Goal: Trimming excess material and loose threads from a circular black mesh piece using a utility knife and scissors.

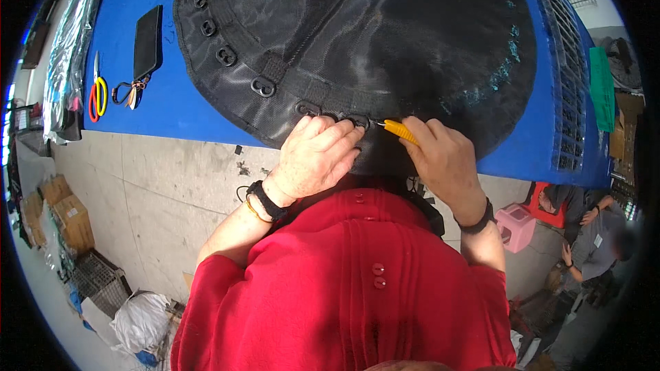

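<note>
A round black mesh fabric piece [412,48] lies over the blue table's near edge, with black plastic buckles [262,86] spaced along its left and near border. My left hand [317,154] is closed, its fingertips pinching the fabric's border beside a buckle. In the grip of my right hand [445,158] is a tool with a yellow handle [401,130] and a thin metal tip. That tip points left, at the border right by my left fingertips. Whether the tip touches a buckle or the fabric I cannot tell.
Scissors [98,96] with red and yellow handles lie on the blue table [158,115] at left, beside a black phone [147,42] and keys [130,92]. A black grid panel [567,75] hangs along the right side. Behind it, a person [598,240] sits near a pink stool [514,227].
</note>
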